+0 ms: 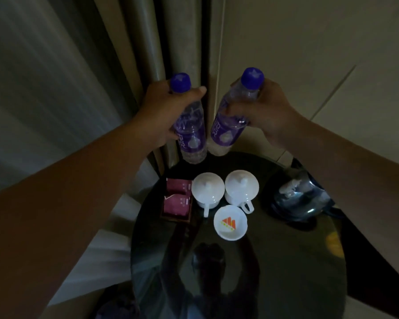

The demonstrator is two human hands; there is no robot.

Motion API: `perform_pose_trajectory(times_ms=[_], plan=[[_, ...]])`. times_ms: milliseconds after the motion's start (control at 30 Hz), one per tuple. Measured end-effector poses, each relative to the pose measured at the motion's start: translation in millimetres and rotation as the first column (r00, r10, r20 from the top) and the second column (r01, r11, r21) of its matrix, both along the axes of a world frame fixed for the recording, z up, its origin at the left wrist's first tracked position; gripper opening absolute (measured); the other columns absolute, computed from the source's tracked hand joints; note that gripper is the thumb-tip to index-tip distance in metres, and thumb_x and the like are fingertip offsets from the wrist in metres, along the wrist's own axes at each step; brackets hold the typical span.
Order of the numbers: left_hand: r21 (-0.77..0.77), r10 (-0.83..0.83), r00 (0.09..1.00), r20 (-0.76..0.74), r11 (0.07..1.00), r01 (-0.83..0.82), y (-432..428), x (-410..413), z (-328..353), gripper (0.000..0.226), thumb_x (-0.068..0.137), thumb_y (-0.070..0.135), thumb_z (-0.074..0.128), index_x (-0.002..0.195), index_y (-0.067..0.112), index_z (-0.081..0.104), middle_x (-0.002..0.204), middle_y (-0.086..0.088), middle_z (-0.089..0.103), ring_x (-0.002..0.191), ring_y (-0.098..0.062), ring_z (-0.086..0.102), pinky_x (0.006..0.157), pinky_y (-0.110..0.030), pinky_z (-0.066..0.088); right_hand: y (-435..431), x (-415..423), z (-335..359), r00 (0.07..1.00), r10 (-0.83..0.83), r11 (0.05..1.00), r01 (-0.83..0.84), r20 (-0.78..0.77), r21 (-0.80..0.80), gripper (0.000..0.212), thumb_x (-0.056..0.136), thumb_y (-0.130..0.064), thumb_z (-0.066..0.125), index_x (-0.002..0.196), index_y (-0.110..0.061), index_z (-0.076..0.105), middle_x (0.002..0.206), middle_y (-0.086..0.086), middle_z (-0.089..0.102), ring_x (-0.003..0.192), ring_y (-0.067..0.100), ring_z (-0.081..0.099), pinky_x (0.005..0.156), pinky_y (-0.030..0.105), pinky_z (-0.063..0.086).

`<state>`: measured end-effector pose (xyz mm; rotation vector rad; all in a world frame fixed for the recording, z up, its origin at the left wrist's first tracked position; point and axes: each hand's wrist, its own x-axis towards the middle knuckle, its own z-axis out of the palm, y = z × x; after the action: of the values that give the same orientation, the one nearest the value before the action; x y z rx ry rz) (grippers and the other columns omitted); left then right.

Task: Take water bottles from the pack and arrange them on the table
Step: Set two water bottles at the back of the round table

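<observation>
Starting nearest the camera, the dark glossy tabletop [274,261] fills the lower middle of the frame. Further up sit a small white dish [230,223], two lidded white cups [207,188] side by side, maroon sachets [176,199] in a tray to their left, and a dark kettle [302,196] at the right edge.

Beyond these, at the far rim of the tabletop in mid-frame, both hands carry bottles. The left hand [161,111] has its grip wrapped round the neck and shoulder of the left bottle [190,125]; the right hand [263,111] is closed likewise round the right bottle [226,125]. Both bases are low over the far rim, contact unclear. The right bottle leans.

The bottles look full, so fairly heavy; thin clear plastic will dent under a squeeze, and the labels may be slick. Holding high at the stiffer shoulder seems sound. The pack is out of view.
</observation>
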<state>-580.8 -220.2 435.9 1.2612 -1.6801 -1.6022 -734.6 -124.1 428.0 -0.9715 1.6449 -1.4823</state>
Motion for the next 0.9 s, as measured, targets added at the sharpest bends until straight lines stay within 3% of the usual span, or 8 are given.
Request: perform_pose_trajectory(times_ms=[167,300,367,433,533,667,800,900], plan=[[-0.059,0.066,0.997,0.049,0.996,-0.063,-6,-11,-37,0.02,0.075,0.041,0.077,0.087,0.028,0.067,0.086,0.007,0.072,0.079,-0.011,0.069,0.062,-0.032,0.055,-22,-8,-33,0.997,0.061,0.997,-0.059,-0.041,0.044,0.034,0.064,0.015,0.07,0.075,-0.015,0.06,0.062,-0.008,0.065,0.062,0.006,0.063,0.059,0.021,0.051],[-0.069,0.15,0.986,0.069,0.987,-0.145,-11,-15,-67,0.024,0.071,0.045,0.079,0.083,0.027,0.067,0.089,0.001,0.073,0.081,-0.018,0.07,0.068,-0.045,0.06,-37,-11,-52,0.989,0.129,0.984,-0.119,-0.072,0.13,0.034,0.062,0.016,0.071,0.075,-0.015,0.06,0.055,-0.013,0.064,0.056,0.0,0.061,0.052,0.014,0.048],[-0.135,0.2,0.975,0.094,0.973,-0.186,-14,-15,-79,0.032,0.068,0.05,0.079,0.078,0.022,0.067,0.086,-0.003,0.074,0.079,-0.02,0.07,0.069,-0.047,0.06,-41,-13,-61,0.985,0.165,0.976,-0.155,-0.053,0.154,0.035,0.061,0.015,0.071,0.081,-0.012,0.062,0.066,-0.006,0.066,0.065,0.006,0.063,0.057,0.018,0.05],[-0.254,0.22,0.968,0.118,0.949,-0.185,-15,-18,-90,0.035,0.067,0.052,0.079,0.068,0.02,0.066,0.07,0.005,0.071,0.07,-0.01,0.069,0.063,-0.034,0.06,-43,-16,-68,0.981,0.188,0.967,-0.177,-0.044,0.182,0.038,0.057,0.015,0.07,0.085,-0.011,0.063,0.076,0.003,0.065,0.075,0.014,0.064,0.066,0.025,0.052],[-0.431,0.234,0.961,0.15,0.89,-0.15,-14,-19,-100,0.042,0.07,0.052,0.077,0.049,0.025,0.053,0.041,0.014,0.053,0.044,0.005,0.052,0.044,-0.013,0.041,-48,-18,-76,0.975,0.221,0.952,-0.219,0.013,0.214,0.039,0.053,0.018,0.066,0.078,-0.012,0.064,0.074,0.007,0.065,0.077,0.021,0.065,0.069,0.032,0.053],[-0.561,0.288,0.938,0.192,0.817,-0.135,-18,-20,-107,0.053,0.071,0.059,0.072,0.048,0.02,0.045,0.046,0.006,0.05,0.045,-0.01,0.051,0.047,-0.022,0.039,-53,-22,-85,0.964,0.263,0.935,-0.265,0.042,0.235,0.043,0.051,0.021,0.061,0.076,-0.013,0.066,0.07,0.005,0.067,0.07,0.015,0.067,0.058,0.025,0.052],[-0.565,0.234,0.944,0.235,0.823,-0.063,-18,-23,-108,0.049,0.067,0.059,0.075,0.053,0.025,0.042,0.05,0.011,0.046,0.041,0.007,0.046,0.038,-0.008,0.031,-57,-20,-93,0.95,0.309,0.919,-0.311,0.051,0.243,0.039,0.05,0.024,0.059,0.067,-0.011,0.063,0.06,0.001,0.065,0.065,0.016,0.064,0.058,0.024,0.049],[-0.467,0.165,0.955,0.246,0.884,-0.032,-22,-22,-110,0.045,0.065,0.055,0.078,0.059,0.027,0.044,0.056,0.013,0.048,0.046,0.02,0.045,0.042,-0.002,0.033,-57,-22,-96,0.932,0.351,0.9,-0.362,0.087,0.243,0.038,0.049,0.022,0.06,0.064,-0.013,0.061,0.058,-0.002,0.065,0.066,0.017,0.064,0.059,0.024,0.048]])
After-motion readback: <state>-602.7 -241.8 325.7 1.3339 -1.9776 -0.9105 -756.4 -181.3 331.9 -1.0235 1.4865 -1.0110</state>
